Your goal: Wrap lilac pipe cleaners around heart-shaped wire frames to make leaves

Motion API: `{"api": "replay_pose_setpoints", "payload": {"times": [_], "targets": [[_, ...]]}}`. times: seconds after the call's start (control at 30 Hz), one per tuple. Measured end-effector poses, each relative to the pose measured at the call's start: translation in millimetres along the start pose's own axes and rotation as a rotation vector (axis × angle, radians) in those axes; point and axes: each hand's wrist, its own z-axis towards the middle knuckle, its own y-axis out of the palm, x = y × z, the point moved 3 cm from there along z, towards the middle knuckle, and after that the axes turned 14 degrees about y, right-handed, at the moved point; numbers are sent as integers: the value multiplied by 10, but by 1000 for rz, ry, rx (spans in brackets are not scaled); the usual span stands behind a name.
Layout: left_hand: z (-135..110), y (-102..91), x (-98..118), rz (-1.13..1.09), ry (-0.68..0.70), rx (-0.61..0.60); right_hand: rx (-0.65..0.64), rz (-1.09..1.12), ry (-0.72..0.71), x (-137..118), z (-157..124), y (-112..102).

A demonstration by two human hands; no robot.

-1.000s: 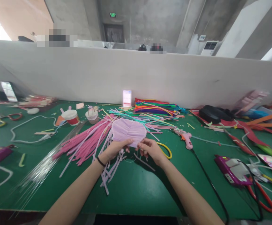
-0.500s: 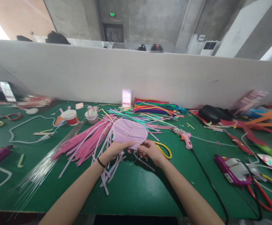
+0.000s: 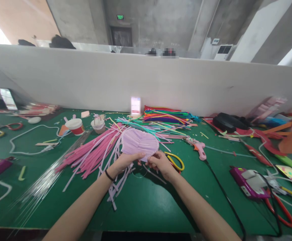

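A pale lilac, ribbed, fan-shaped piece (image 3: 139, 142) that looks made of pipe cleaners is held up over the table. My left hand (image 3: 128, 161) grips its lower left edge, thumb lying across the front. At the lower right edge, my right hand (image 3: 159, 163) pinches the piece with thumb and fingers; the fingertips are partly hidden. Below the hands shows a thin, clear loop. Loose lilac pipe cleaners (image 3: 114, 194) lie under my left hand, beside a pink bundle of pipe cleaners (image 3: 93, 152). Yellow-handled scissors (image 3: 179, 164) rest just right of my right hand.
A pink glue gun (image 3: 199, 149) with a black cord lies to the right, near a purple power strip (image 3: 248, 184). Multicoloured pipe cleaners (image 3: 166, 115) are heaped behind. A paper cup (image 3: 75, 126) and clear rods (image 3: 47, 177) are at left. A white partition (image 3: 98, 80) borders the table.
My hands and the lilac piece stay almost in place, with only a slight shift in view. At the far right, an orange sheet has moved and is blurred.
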Motion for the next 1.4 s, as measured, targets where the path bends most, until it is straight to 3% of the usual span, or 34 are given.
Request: {"api": "replay_pose_setpoints", "payload": {"times": [0.23, 0.8, 1.1, 1.4], "targets": [[6, 1, 44, -24, 9, 61, -10, 4, 7, -28, -29, -4], [-13, -5, 38, 54, -53, 63, 28, -87, -74, -29, -20, 1], [18, -58, 74, -43, -69, 143, -59, 6, -45, -22, -51, 17], [10, -37, 66, -44, -55, 80, -63, -16, -56, -5, -23, 26]]}}
